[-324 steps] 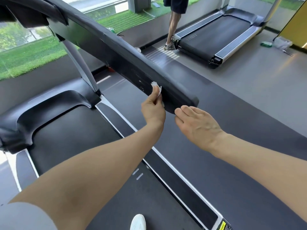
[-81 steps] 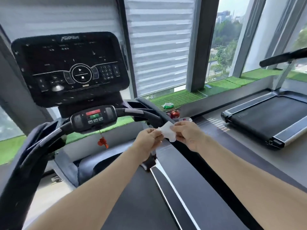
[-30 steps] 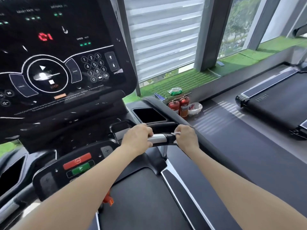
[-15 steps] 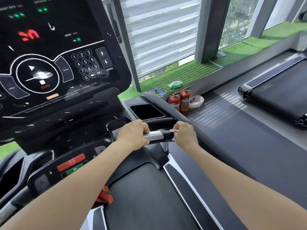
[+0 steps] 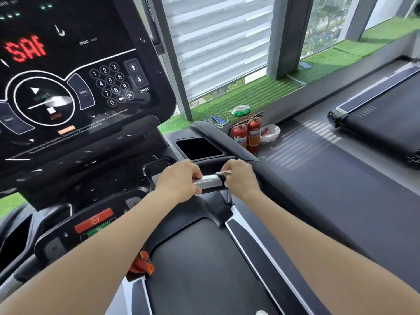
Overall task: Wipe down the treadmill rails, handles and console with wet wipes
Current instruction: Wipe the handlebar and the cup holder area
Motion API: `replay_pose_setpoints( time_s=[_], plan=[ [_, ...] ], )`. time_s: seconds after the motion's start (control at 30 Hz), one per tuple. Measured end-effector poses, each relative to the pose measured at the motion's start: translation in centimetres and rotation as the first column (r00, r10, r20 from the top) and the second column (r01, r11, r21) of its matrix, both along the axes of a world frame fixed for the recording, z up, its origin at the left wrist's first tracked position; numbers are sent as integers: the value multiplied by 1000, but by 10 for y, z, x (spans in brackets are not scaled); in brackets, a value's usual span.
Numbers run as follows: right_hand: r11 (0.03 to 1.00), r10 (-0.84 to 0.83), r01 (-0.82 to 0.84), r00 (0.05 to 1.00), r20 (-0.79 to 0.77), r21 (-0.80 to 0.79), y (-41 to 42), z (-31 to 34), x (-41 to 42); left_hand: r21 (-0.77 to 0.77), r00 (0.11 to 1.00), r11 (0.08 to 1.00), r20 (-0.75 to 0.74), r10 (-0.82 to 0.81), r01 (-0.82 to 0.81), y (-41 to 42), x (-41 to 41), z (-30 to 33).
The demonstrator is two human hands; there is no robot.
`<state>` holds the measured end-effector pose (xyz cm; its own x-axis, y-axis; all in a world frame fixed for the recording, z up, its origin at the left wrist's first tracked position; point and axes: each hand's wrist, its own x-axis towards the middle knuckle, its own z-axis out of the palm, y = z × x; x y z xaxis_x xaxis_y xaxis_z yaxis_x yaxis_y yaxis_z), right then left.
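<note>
Console (image 5: 68, 87) now flashes red "SAF"; left hand (image 5: 179, 180) still clenched on the silver handle (image 5: 210, 181), right hand (image 5: 241, 178) pinching the wipe (image 5: 223, 172) against it, so handle wiping continues.

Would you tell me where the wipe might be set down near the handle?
The tray pocket just behind the handle looks bare, as does the belt below. The handle itself is crowded: left hand and right hand both grip it.
</note>
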<state>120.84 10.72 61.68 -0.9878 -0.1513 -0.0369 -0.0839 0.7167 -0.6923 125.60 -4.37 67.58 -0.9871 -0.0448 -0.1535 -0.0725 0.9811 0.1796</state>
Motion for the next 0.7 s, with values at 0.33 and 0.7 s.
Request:
replay_pose_setpoints(
  time_s=[0.33, 0.7],
  plan=[
    [991, -131, 132, 991, 42, -25, 18, -5, -8, -15, 1000, 1000, 1, -7, 7, 2, 0, 1],
    [952, -283, 292, 954, 103, -90, 41, -33, -7, -25, 1000, 1000, -2, -7, 7, 4, 2, 2]
  ],
)
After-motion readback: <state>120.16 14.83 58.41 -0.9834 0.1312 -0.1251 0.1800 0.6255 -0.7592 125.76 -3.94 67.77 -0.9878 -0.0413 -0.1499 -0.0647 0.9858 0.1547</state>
